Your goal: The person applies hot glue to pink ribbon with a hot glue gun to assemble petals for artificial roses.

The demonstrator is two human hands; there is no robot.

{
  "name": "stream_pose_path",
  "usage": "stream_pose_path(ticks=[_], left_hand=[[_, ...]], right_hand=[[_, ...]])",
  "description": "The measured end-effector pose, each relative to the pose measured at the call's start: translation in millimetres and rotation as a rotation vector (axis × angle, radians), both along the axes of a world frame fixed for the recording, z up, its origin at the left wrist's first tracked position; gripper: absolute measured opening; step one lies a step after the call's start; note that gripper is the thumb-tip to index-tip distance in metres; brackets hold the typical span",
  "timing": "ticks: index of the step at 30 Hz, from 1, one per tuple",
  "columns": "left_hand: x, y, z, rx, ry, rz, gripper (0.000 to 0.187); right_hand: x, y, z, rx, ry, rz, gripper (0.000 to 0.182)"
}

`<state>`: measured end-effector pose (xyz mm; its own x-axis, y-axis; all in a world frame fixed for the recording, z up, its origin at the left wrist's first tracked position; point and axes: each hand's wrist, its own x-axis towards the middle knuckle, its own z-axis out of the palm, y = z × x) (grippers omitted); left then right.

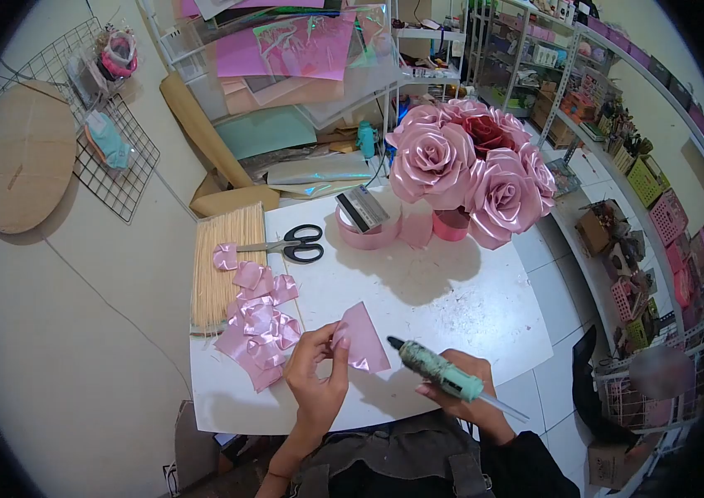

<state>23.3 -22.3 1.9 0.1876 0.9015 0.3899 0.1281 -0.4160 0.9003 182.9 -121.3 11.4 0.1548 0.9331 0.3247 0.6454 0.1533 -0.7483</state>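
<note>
Between the thumb and fingers of my left hand (319,371) is a pink satin ribbon piece (362,339), held up over the table's front part. My right hand (464,383) is wrapped round a mint-green hot glue gun (443,372). Its dark nozzle points left at the ribbon piece, with a small gap between them. A clear glue stick (504,406) sticks out of the gun's rear. Left of my left hand lies a pile of cut pink ribbon pieces (258,318), some of them curled.
Black-handled scissors (302,243) lie beside a bundle of thin wooden sticks (227,224). Behind are a pink ribbon roll (367,236) with a striped box (362,208) on it and a bouquet of satin roses (472,170). Loaded shelves (618,191) stand right of the white table (485,311).
</note>
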Motion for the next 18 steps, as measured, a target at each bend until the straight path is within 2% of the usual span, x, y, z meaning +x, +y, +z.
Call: stream_pose_path(ticks=[2, 5, 10, 18], left_hand=[[0, 0, 2, 0.008, 0.016, 0.011, 0.017], [0, 0, 2, 0.034, 0.043, 0.027, 0.017], [-1, -1, 5, 0.092, 0.095, 0.052, 0.017], [3, 0, 1, 0.118, 0.027, 0.086, 0.018]], right_hand=[[-4, -2, -2, -0.027, -0.104, 0.092, 0.023], [-11, -2, -4, -0.056, -0.015, 0.105, 0.024], [-14, 0, -3, -0.093, -0.035, 0.131, 0.025], [-12, 2, -3, -0.140, -0.095, 0.114, 0.028]])
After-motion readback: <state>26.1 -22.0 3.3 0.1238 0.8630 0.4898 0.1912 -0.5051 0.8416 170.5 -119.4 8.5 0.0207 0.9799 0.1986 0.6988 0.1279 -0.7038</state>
